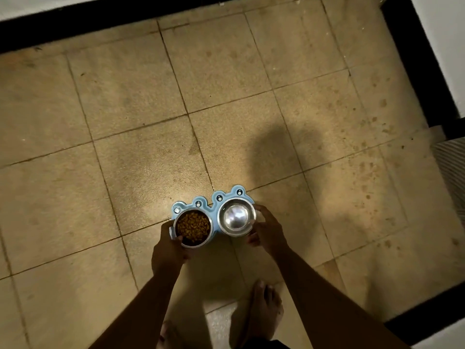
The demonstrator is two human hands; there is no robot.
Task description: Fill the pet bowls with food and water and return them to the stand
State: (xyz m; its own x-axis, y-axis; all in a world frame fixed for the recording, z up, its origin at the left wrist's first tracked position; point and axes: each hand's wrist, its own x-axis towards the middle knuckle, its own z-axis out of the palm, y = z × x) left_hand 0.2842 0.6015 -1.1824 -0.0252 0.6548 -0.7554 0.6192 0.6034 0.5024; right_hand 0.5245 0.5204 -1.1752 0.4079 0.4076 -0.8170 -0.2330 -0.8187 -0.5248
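While each hand's grip curls round it, two bowls (193, 226) (236, 217), one stand (201, 203).

Stained tan tiled floor (125, 96) carrying a blue frog-shaped stand (216, 197) and a bare foot (264, 308).

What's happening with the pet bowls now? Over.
Left hand grips round steel kibble bowl. Right hand holds shiny steel bowl. Both in blue frog-shaped stand. Nothing in the way.
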